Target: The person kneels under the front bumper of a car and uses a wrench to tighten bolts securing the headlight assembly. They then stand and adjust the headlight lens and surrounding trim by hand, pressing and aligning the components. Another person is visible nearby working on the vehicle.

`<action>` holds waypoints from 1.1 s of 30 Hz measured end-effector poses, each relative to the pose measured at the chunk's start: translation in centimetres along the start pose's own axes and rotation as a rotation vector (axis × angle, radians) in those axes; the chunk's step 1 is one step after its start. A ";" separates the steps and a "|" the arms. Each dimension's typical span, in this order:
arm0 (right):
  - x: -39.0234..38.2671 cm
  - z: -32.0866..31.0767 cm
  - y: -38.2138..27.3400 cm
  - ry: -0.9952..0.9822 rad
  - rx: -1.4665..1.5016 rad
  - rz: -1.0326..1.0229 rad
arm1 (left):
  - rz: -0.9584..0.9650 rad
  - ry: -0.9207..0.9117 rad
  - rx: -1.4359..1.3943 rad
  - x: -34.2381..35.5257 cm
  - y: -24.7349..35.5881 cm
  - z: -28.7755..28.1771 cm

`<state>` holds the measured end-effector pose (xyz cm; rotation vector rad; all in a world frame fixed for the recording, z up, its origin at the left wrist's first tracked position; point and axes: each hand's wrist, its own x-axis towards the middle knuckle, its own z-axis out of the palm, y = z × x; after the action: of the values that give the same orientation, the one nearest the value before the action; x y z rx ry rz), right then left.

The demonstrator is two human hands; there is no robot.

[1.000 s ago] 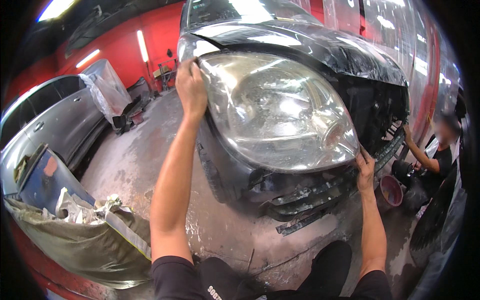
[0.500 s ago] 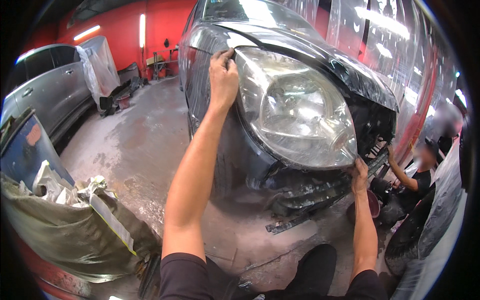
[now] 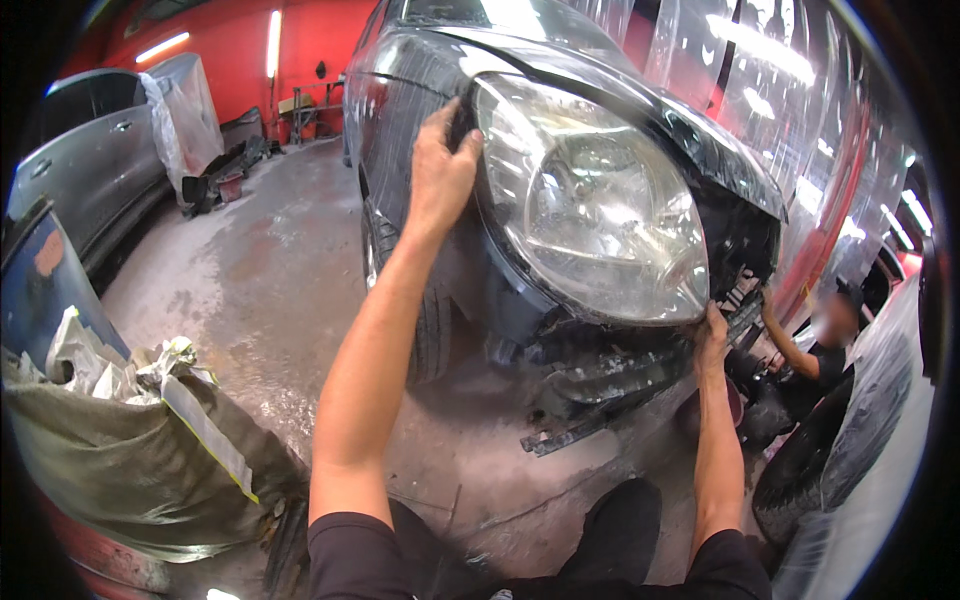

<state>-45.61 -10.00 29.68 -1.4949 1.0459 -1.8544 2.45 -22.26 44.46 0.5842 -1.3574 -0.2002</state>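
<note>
A large clear headlight (image 3: 600,215) sits at the front corner of a dark car (image 3: 400,110), whose front bumper is off. At the headlight's upper left edge is my left hand (image 3: 440,175), thumb and fingers apart. Its fingertips reach the seam between the fender and the lamp, and the thumb is near the lamp's rim. My right hand (image 3: 711,340) grips the headlight's lower right corner, thumb up along the edge; the fingers behind it are partly hidden. Below the lamp, black bumper brackets (image 3: 615,375) show.
To the right, another person (image 3: 825,340) crouches, one arm stretched toward the car's front. Plastic sheeting (image 3: 800,110) hangs behind. On the left stand a cloth-covered bin (image 3: 130,460) with crumpled masking paper, a blue drum (image 3: 60,290) and a grey car (image 3: 90,160).
My left fingers have spread from their pinch at the headlight's top corner, and that hand sits slightly lower. My right hand stays at the lower corner. The view has shifted slightly.
</note>
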 end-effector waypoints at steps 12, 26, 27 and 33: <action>1.8 -2.1 0.4 0.100 0.148 0.372 | -0.250 -0.011 0.236 0.5 6.9 2.5; 8.5 1.5 -13.4 -0.174 -0.348 0.691 | -0.697 -0.162 0.425 4.8 13.5 4.3; 9.1 2.4 -14.7 -0.212 -0.381 0.689 | -0.699 -0.162 0.427 5.1 13.5 4.3; 11.6 5.2 -18.0 -0.454 -0.613 0.738 | -0.896 -0.180 0.335 7.2 13.2 3.9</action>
<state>-42.27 -10.44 51.51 -1.4407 1.7054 -0.6736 -2.26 -15.52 57.63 1.4693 -1.2254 -0.7696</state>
